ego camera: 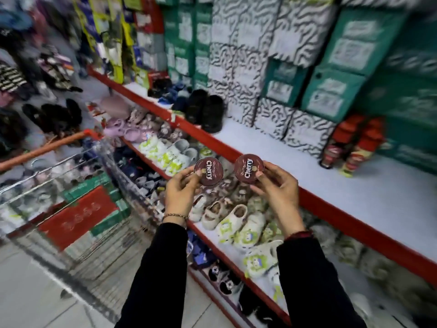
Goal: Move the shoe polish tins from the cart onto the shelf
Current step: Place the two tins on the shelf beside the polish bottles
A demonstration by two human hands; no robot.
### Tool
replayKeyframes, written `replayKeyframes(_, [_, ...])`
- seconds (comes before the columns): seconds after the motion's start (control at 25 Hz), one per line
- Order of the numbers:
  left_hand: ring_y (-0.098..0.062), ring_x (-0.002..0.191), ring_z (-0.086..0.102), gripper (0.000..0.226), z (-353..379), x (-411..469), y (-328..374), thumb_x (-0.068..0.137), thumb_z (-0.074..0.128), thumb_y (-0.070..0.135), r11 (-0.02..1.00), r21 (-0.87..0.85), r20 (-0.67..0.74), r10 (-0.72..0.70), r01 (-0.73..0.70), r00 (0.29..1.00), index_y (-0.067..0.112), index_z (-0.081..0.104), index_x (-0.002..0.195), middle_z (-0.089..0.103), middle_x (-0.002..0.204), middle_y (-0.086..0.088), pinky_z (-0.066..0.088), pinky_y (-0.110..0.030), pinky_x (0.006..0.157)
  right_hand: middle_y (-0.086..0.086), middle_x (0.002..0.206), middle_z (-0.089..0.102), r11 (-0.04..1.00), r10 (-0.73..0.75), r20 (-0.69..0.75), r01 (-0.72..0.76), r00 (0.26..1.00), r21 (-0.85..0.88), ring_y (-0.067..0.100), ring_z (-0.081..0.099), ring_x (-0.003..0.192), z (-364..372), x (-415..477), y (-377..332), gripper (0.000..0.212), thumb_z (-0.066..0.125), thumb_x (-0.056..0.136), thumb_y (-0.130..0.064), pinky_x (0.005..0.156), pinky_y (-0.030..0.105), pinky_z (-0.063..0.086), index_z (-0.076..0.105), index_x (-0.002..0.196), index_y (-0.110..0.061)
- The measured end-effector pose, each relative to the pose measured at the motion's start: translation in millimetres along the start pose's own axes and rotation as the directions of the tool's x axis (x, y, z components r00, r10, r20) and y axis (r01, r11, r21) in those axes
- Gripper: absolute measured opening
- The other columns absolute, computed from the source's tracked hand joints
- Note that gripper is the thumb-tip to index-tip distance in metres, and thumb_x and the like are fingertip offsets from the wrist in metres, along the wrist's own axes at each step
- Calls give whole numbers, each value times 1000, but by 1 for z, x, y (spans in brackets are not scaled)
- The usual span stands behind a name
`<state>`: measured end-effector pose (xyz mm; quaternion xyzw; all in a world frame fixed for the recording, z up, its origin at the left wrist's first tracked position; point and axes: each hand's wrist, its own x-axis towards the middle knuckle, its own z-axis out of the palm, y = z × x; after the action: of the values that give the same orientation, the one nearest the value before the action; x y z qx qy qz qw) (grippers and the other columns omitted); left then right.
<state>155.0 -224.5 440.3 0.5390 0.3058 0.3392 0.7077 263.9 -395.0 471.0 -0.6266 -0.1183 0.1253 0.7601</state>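
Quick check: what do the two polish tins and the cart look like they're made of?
Left tin and right tin: probably thin metal, going by the flat round lids with glossy maroon print; plastic can't be ruled out. Cart: bare silvery steel wire, with an orange-red, likely plastic, handle.

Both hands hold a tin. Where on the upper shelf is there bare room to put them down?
The left hand and right hand each hold a tin. The upper shelf is bare between the black shoes and the red-capped bottles, in front of the patterned boxes, and again right of the bottles. Left of the black shoes it is crowded.
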Motion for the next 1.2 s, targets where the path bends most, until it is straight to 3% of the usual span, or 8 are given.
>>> replayKeyframes(0.16, [3, 50, 64, 22, 85, -16, 15, 90, 65, 10, 999, 26, 244, 16, -23, 970, 8, 62, 112, 69, 83, -3, 55, -10, 53, 8, 123, 68, 989, -131, -199, 115, 971, -89, 10, 76, 80, -79, -9, -46, 34, 64, 90, -4, 70, 24, 62, 64, 124, -4])
replayKeyframes(0.36, [3, 45, 59, 20, 168, -30, 17, 88, 66, 10, 991, 78, 422, 62, -105, 904, 7, 65, 108, 66, 73, -6, 54, -13, 53, 5, 116, 68, 964, -200, -419, 102, 886, -246, 11, 74, 78, -153, -16, -71, 32, 67, 88, -8, 71, 26, 62, 68, 120, -6])
replayKeyframes(0.56, [-23, 72, 65, 19, 250, -48, 4, 84, 72, 20, 960, 218, 615, 2, -173, 788, 13, 67, 102, 69, 86, -14, 58, -27, 62, 11, 117, 70, 910, -226, -609, -59, 760, -410, 28, 70, 105, -222, -10, -69, 37, 72, 80, -17, 91, 51, 58, 69, 115, -6])
replayKeyframes(0.68, [-32, 91, 73, 24, 287, -53, -13, 78, 75, 29, 902, 365, 653, -73, -229, 754, 17, 71, 98, 76, 97, -14, 60, -45, 84, 15, 110, 71, 904, -169, -671, -157, 722, -398, 30, 70, 101, -239, -6, -72, 31, 69, 83, -9, 89, 51, 58, 68, 113, 1])
replayKeyframes(0.76, [-33, 92, 73, 26, 303, -53, -23, 75, 75, 34, 865, 431, 648, -98, -258, 755, 20, 72, 97, 77, 98, -12, 59, -48, 87, 15, 98, 70, 895, -122, -691, -223, 712, -387, 31, 71, 91, -243, -3, -74, 23, 67, 85, -3, 83, 49, 61, 69, 106, 5])
replayKeyframes(0.92, [-35, 94, 72, 29, 321, -55, -29, 80, 73, 34, 785, 537, 625, -124, -308, 771, 13, 73, 100, 76, 104, -14, 57, -42, 92, 18, 107, 74, 794, -146, -723, -356, 675, -493, 36, 72, 94, -249, 10, -79, 24, 69, 81, -12, 83, 48, 61, 72, 101, -1])
replayKeyframes(1.08, [-32, 102, 69, 29, 332, -54, -32, 84, 71, 32, 730, 599, 603, -141, -330, 785, 9, 75, 102, 75, 108, -12, 51, -34, 92, 21, 112, 70, 649, -186, -729, -474, 659, -594, 36, 67, 105, -248, 16, -86, 23, 63, 88, -11, 86, 34, 52, 70, 105, 3])
replayKeyframes(1.2, [-31, 103, 69, 27, 337, -57, -35, 84, 71, 30, 687, 617, 611, -110, -385, 784, 11, 77, 102, 76, 108, -10, 51, -32, 90, 23, 117, 68, 591, -239, -723, -494, 648, -637, 37, 66, 107, -247, 19, -84, 25, 62, 89, -10, 87, 37, 53, 69, 109, 4])
